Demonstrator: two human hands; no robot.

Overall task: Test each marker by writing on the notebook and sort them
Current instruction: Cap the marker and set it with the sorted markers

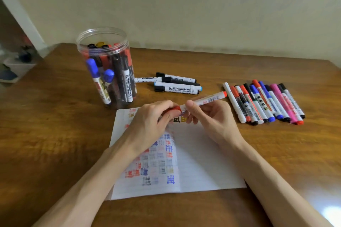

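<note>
**Gripping a red marker [206, 100] over the open notebook [203, 162]**

Holding the marker at centre frame, between both hands, across the notebook's top edge. Pinching the white barrel with the curled thumb and fingers of the right hand [208, 116], just right of centre. Closing the left hand [155, 118] round the red cap [174, 110] at the marker's lower-left end; cannot tell whether the cap is seated or parted from the barrel. Pointing the red tail end up and to the right, toward the row of markers [263, 103] lying side by side at the right of the frame, well apart from the hands. Resting both forearms over the page, among rows of coloured test marks on its left half. At upper left, on the wooden table [55, 125], a clear jar [108, 68] of upright markers. Just right of the jar and above the hands, a few whiteboard markers [177, 84] lying flat.
</note>
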